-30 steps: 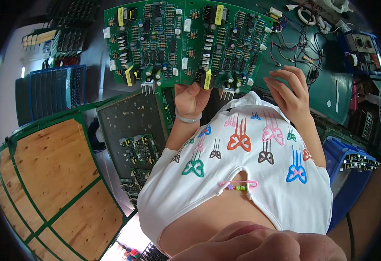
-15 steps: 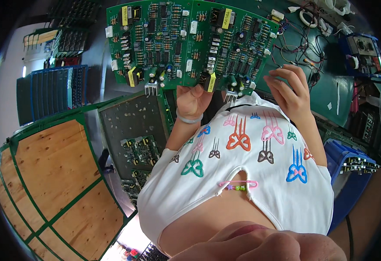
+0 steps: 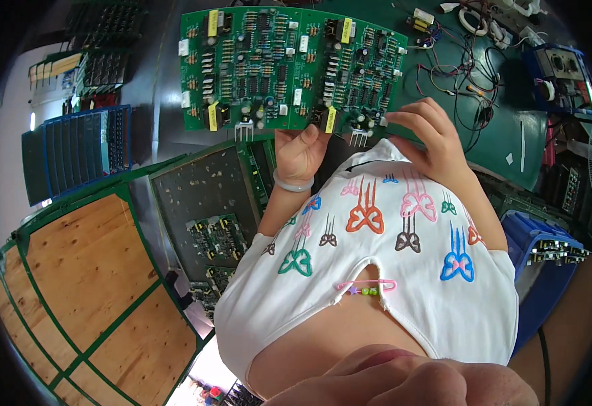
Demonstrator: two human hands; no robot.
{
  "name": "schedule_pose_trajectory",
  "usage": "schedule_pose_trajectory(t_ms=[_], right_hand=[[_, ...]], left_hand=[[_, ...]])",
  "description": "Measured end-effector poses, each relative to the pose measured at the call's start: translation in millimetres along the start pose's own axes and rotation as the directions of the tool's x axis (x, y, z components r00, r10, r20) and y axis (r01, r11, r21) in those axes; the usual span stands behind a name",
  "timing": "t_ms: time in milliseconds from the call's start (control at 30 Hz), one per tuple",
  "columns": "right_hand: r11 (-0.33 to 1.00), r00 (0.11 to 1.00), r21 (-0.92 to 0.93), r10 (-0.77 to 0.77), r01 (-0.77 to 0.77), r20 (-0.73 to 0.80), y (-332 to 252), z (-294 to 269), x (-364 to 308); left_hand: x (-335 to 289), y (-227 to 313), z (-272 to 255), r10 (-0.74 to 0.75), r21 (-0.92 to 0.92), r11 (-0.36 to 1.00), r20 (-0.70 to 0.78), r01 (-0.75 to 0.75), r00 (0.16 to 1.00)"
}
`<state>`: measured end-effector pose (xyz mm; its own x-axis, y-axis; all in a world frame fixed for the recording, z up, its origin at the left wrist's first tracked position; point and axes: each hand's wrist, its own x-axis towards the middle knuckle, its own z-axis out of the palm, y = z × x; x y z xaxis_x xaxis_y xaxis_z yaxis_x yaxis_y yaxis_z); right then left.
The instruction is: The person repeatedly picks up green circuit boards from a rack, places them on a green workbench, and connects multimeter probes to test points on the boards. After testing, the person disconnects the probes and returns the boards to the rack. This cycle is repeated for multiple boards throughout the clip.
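A large green circuit board [image 3: 292, 74] with two near-identical halves is held up, tilted, above the bench. It carries resistors, chips, white connectors and yellow-labelled transformers [image 3: 215, 116]; finned heatsinks [image 3: 244, 130] stick out past its lower edge. My left hand [image 3: 301, 157] is closed on the middle of that lower edge, thumb on the component side and the other fingers mostly hidden behind. With bent fingers, my right hand [image 3: 435, 142] grips the lower right corner, beside a white connector. Its thumb is largely hidden.
Tangled cables [image 3: 479, 88] lie on the green bench top [image 3: 512, 145] at right, near a blue-framed device [image 3: 565, 81]. More boards lie on a dark tray [image 3: 191, 186] at left. A blue bin [image 3: 539, 233] with boards stands at lower right, a blue rack [image 3: 83, 152] at left.
The board has dropped slightly and turned a little clockwise, its right end coming lower. My right hand has moved left from beside the board onto its lower right corner. The left hand keeps its hold.
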<state>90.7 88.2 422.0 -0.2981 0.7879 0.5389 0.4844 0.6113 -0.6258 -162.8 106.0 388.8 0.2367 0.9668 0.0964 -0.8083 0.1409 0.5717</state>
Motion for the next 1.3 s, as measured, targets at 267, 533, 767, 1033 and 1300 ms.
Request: schedule_pose_trajectory(t_ms=[267,533,767,1033,1300], right_hand=[[0.997,0.994,0.072,0.015,-0.023,0.107,14,13,-1],[0.996,0.992,0.046,0.068,-0.073,0.108,23,34,0],[0.989,0.983,0.072,0.119,-0.131,0.143,41,61,-9],[0.955,0.943,0.070,0.270,-0.288,0.196,62,87,-33],[0.966,0.954,0.058,0.237,-0.251,0.183,79,85,-35]], left_hand=[[-6,-18,-14,-0.070,0.029,0.997,-0.145,0.075,0.987],[-8,-35,-22,-0.073,0.074,0.993,-0.245,0.094,0.967],[-8,-53,-32,-0.088,0.091,0.988,-0.315,0.123,0.945],[-12,-84,-52,-0.107,0.081,0.985,-0.423,0.155,0.900],[-8,-100,-61,-0.084,0.096,0.986,-0.437,0.139,0.895]])
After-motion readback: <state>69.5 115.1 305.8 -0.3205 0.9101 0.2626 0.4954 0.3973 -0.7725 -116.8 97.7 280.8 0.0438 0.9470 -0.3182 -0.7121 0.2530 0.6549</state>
